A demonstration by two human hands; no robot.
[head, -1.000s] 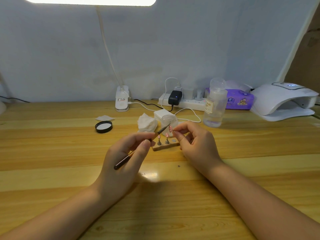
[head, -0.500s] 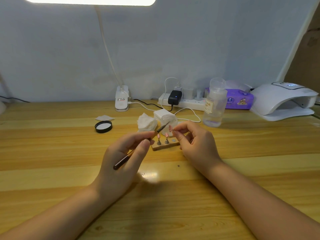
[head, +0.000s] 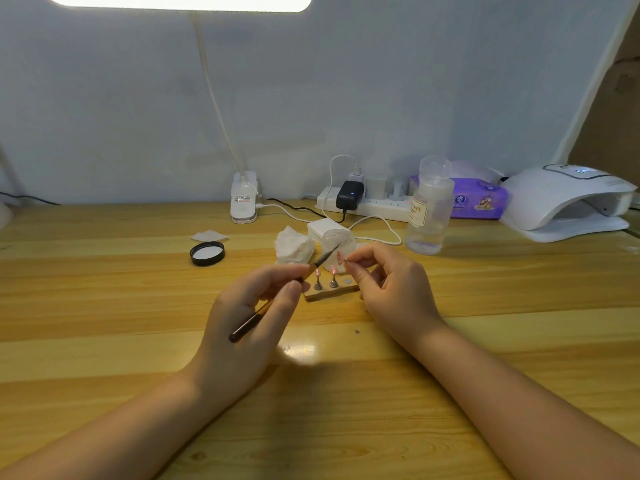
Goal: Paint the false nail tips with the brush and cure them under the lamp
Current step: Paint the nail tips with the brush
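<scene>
Above the small wooden stand, the right hand pinches one pink nail tip, while the left hand grips the brush, its bristles pointing up-right, just beside that tip.

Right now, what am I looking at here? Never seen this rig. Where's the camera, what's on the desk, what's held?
No robot: a person works with bare hands, filmed from a head-worn camera looking down. The left hand holds a thin brush. The right hand pinches one false nail tip near the brush point. Between them a small wooden block carries two more tips on pegs. On the wooden desk: a black lid, crumpled wipes, a clear bottle, a power strip and, far right, the white curing lamp.
</scene>
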